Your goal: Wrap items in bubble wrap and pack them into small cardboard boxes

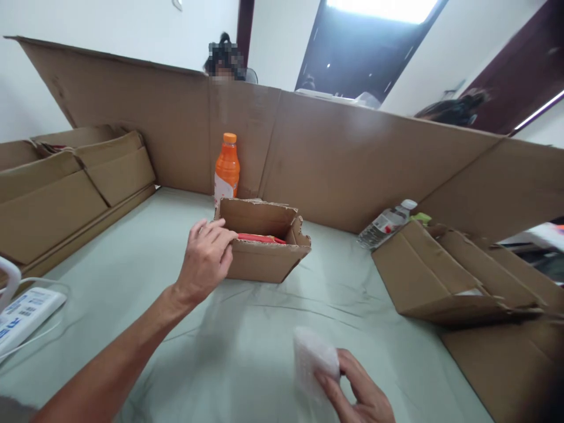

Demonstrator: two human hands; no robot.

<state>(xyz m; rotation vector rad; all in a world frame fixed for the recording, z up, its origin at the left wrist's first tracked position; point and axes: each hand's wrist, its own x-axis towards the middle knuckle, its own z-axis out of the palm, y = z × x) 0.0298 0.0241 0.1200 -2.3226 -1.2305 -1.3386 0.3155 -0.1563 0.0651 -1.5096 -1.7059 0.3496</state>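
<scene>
Cardboard is surrounding everything here: a tall brown corrugated cardboard wall (352, 158) is standing along the far edge of the pale green cloth-covered counter (247, 329), flattened brown cardboard sheets (66, 188) are leaning at the left, and a collapsed brown cardboard carton (445, 276) is lying at the right. Another person's head is showing above the wall, well apart from the work.

Near the middle of the counter a small open brown cardboard box with torn edges (264, 249) is sitting, with a flat red item (259, 238) lying inside it. The left hand (205, 258) is resting on the box's near left corner, its grip curled over the rim with the fingers pressed close together, seemingly steadying it. The right hand (356, 390) is holding a small white bubble-wrap packet (312, 361) low in front, its grip pinching the packet between thumb and fingers; the packet is blurred, so its contents cannot be told.

Judging by this, the step in hand is packing, with the box being braced while the packet is being brought up. The next move is calling for carrying the packet forward and leftward over the rim and lowering it onto or beside the red item.

Behind the box an orange plastic drink bottle with an orange cap (227, 167) is standing upright against the wall, a clear plastic water bottle (385, 223) is lying by the carton, and a white power strip (24, 314) is sitting at the left edge
</scene>
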